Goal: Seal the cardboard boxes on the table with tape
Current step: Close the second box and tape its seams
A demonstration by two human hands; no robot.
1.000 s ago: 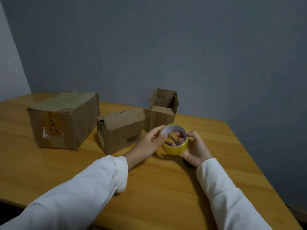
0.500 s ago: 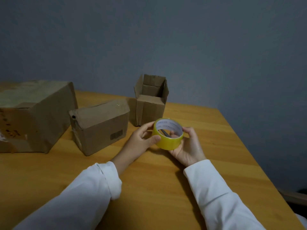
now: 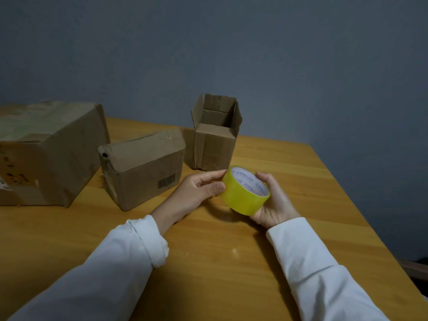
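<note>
Head view, tape roll: a yellow tape roll (image 3: 246, 190) is held above the wooden table (image 3: 231, 251), between both hands, just in front of the small open box. Its round face with white core and red print is turned up and toward the right.
Head view, left hand: the left hand (image 3: 199, 188) pinches the left edge of the roll, the thumb on the yellow outer side, the other fingers curled at the upper rim.
Head view, right hand: the right hand (image 3: 274, 201) is curled around the right and lower side of the roll; the palm supports it from below and the fingertips reach the rim.
Head view, sleeves: both arms wear white sleeves (image 3: 324, 274); the left cuff is rolled back.
Head view, large box: a large cardboard box (image 3: 53, 149) stands at the left of the table, partly cut by the picture edge, its top flaps folded down.
Head view, middle box: a medium cardboard box (image 3: 146, 167) stands just beside the large one, closed, with a barcode label on its front side and a small hole at the upper left corner.
Head view, small box: a small tall cardboard box (image 3: 215, 144) stands behind the hands, near the wall, its top flaps standing open.
Head view, background: a plain grey-blue wall (image 3: 254, 54) is behind the table.
</note>
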